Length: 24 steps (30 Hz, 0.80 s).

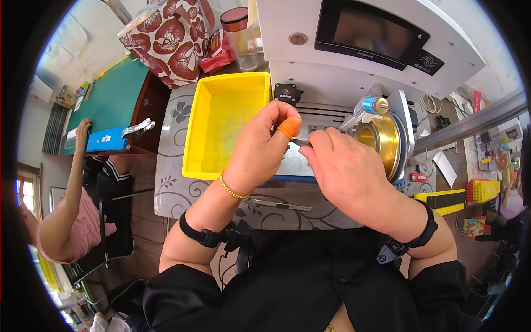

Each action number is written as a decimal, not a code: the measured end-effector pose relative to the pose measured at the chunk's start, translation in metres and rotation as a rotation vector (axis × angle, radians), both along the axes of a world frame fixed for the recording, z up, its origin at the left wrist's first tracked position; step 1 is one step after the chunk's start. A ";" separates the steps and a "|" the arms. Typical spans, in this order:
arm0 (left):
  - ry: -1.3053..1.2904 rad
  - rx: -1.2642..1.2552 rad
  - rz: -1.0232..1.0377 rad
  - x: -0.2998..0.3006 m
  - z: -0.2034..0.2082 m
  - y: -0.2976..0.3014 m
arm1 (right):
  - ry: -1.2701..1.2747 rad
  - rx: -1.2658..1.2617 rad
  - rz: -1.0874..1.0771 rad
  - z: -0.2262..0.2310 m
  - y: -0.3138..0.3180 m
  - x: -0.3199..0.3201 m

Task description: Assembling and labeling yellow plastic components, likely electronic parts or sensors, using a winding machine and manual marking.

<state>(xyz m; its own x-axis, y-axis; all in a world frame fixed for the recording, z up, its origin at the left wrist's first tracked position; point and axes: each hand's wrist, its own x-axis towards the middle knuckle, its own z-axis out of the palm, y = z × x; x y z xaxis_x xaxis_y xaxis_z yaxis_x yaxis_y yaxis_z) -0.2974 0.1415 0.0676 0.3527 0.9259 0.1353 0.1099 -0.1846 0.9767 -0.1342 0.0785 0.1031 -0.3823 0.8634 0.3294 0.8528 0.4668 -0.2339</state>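
Over the front of the white machine, my two hands are close together. My left hand is closed in a pinch, with an orange rubber finger cot on one digit; what lies between its fingertips is hidden. The fingers of my right hand are closed round a thin dark metal piece, which points toward the finger cot. Its kind does not show. Beneath the hands is a bright metal plate of the machine. Just right of my right hand stands a gold-coloured round drum.
A yellow plastic bin sits left of my left hand. Behind rises the white machine housing with a dark screen. A flat metal strip lies on the patterned table. Far left, another person sits at a green-topped desk.
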 end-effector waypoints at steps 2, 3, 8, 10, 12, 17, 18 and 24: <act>0.000 0.005 0.000 0.000 -0.001 0.001 | -0.005 -0.007 -0.005 0.000 0.001 0.000; 0.000 0.011 -0.001 0.000 -0.002 0.001 | -0.005 -0.007 -0.005 0.000 0.001 -0.001; 0.004 0.010 -0.003 0.000 0.000 0.001 | -0.043 -0.026 -0.001 0.006 0.003 -0.001; 0.009 0.007 -0.003 0.001 0.000 0.001 | -0.052 -0.033 -0.004 0.006 0.003 -0.001; -0.007 0.016 -0.010 0.001 0.000 0.001 | -0.062 -0.040 -0.008 0.006 0.003 -0.001; -0.008 0.011 -0.007 0.002 0.000 0.002 | -0.029 -0.073 -0.022 0.006 0.002 0.001; -0.007 -0.006 -0.009 0.002 0.000 0.002 | -0.030 -0.073 -0.023 0.006 0.001 0.002; 0.037 0.109 0.076 -0.006 -0.007 0.006 | 0.077 -0.169 0.057 0.017 -0.022 0.005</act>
